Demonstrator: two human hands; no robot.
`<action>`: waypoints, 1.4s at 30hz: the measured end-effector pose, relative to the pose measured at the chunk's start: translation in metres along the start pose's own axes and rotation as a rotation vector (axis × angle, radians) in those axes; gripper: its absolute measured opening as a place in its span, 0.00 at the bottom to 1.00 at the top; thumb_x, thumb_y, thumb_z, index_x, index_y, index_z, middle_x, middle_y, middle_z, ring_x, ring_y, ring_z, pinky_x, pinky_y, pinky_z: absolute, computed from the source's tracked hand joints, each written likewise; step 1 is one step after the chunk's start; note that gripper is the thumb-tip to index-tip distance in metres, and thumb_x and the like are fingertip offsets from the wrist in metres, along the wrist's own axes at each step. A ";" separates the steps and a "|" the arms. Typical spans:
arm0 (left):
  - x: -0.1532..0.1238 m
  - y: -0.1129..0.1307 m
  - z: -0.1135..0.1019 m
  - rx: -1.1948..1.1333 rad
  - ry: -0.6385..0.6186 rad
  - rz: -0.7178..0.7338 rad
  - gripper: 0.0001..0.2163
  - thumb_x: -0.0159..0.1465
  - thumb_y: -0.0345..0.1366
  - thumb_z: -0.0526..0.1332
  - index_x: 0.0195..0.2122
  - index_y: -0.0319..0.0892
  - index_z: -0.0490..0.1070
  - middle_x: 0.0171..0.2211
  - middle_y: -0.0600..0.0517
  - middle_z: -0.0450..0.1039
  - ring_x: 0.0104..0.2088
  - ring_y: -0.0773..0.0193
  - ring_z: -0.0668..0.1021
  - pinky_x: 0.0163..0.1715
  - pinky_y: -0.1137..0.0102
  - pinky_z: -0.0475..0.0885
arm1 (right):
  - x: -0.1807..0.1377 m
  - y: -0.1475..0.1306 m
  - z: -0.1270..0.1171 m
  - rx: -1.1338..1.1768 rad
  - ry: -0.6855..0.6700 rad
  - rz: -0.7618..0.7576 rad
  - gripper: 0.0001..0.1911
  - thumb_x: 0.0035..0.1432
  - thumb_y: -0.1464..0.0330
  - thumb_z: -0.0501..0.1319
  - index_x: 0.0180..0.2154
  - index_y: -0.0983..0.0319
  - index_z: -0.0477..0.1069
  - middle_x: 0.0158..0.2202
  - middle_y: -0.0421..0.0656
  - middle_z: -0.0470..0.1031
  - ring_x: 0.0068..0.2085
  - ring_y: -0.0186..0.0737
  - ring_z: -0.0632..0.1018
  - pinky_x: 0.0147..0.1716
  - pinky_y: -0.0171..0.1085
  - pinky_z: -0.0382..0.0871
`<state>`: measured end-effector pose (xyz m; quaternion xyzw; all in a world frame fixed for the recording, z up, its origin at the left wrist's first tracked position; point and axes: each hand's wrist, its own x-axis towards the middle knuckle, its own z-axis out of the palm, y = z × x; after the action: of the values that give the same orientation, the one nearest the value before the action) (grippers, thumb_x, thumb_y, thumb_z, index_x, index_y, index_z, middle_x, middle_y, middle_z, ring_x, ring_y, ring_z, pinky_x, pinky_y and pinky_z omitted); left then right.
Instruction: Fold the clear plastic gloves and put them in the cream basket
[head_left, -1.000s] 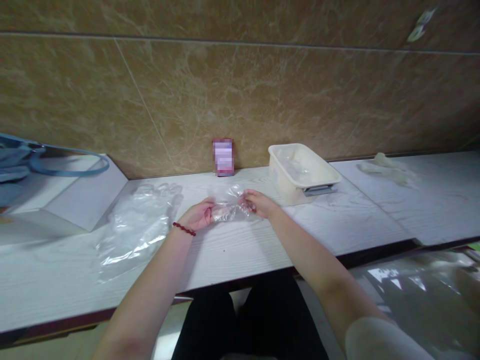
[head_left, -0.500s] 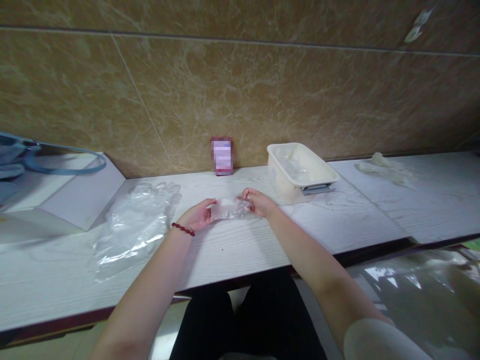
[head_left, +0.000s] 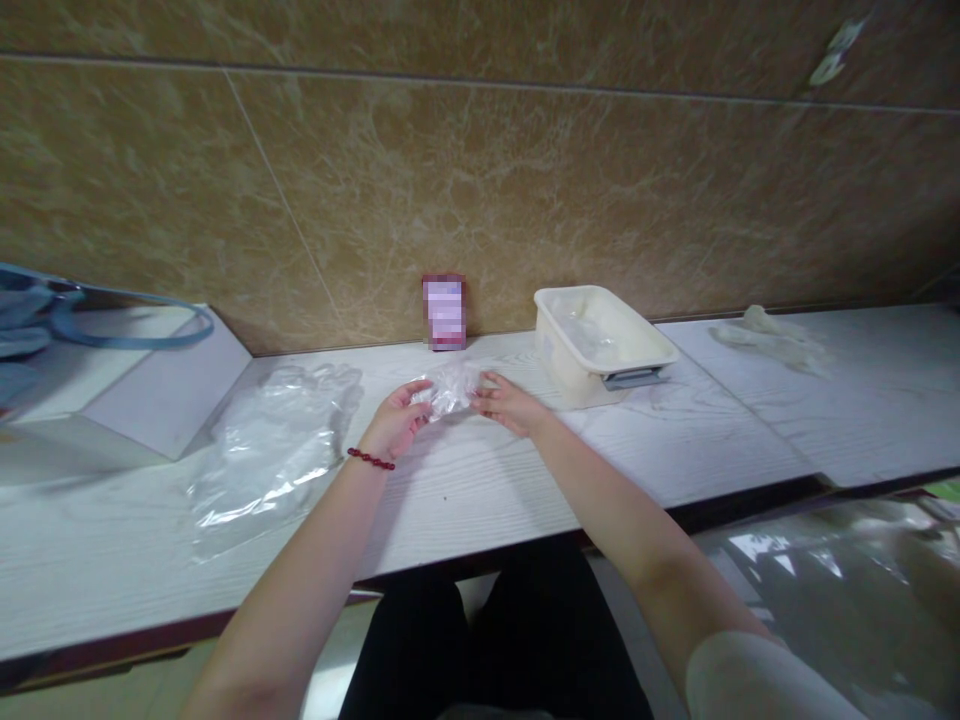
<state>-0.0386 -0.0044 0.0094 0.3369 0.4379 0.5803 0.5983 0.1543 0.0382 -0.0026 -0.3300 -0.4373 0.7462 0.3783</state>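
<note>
Between my two hands, above the white wood-grain counter, is a bunched-up piece of clear plastic film [head_left: 451, 388]; its exact kind cannot be made out. My left hand [head_left: 401, 415], with a red bead bracelet at the wrist, pinches its left end between thumb and fingers. At its right end, my right hand [head_left: 508, 402] has its fingertips closed on the film. To the left of my left hand, flat clear plastic gloves [head_left: 277, 450] lie in a stack, finger ends toward the wall.
A cream plastic bin [head_left: 562, 355] with a grey latch and clear plastic inside stands at the right. A phone-like device [head_left: 445, 312] leans on the tiled wall. At left is a white box [head_left: 150, 390] with a blue strap [head_left: 135, 343]. Crumpled film [head_left: 772, 340] lies far right.
The plastic film has gone from a stretched, longer strip to a shorter, crumpled bunch. It has moved slightly away from me, toward the wall, and my fingers have shifted their hold.
</note>
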 end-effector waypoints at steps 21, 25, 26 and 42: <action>-0.017 0.012 -0.002 0.216 -0.265 0.032 0.18 0.43 0.26 0.65 0.36 0.41 0.67 0.29 0.54 0.70 0.22 0.73 0.71 0.23 0.77 0.67 | -0.007 -0.017 0.001 0.126 -0.127 0.144 0.27 0.52 0.48 0.44 0.34 0.63 0.66 0.27 0.42 0.71 0.29 0.36 0.73 0.31 0.38 0.68; -0.017 0.011 -0.001 0.250 -0.269 0.036 0.19 0.43 0.25 0.64 0.38 0.40 0.67 0.30 0.53 0.71 0.25 0.72 0.72 0.25 0.77 0.67 | -0.012 -0.012 0.002 -0.055 -0.175 0.095 0.17 0.43 0.59 0.62 0.35 0.62 0.68 0.30 0.41 0.73 0.29 0.33 0.73 0.29 0.35 0.69; -0.017 0.011 0.000 0.249 -0.268 0.033 0.21 0.43 0.24 0.64 0.40 0.40 0.67 0.31 0.53 0.71 0.26 0.71 0.72 0.26 0.77 0.67 | -0.012 -0.010 0.002 -0.115 -0.164 0.085 0.17 0.41 0.63 0.65 0.35 0.62 0.68 0.30 0.41 0.73 0.28 0.32 0.73 0.27 0.33 0.69; -0.017 0.012 -0.001 0.059 -0.296 0.022 0.32 0.47 0.26 0.63 0.52 0.55 0.56 0.58 0.49 0.47 0.48 0.58 0.68 0.39 0.64 0.71 | -0.025 -0.077 -0.001 -0.657 0.166 -0.157 0.04 0.46 0.70 0.61 0.28 0.63 0.69 0.24 0.42 0.71 0.23 0.33 0.73 0.20 0.32 0.69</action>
<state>-0.0438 -0.0205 0.0223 0.4409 0.3579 0.5178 0.6398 0.1890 0.0429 0.0705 -0.4593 -0.6457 0.5049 0.3424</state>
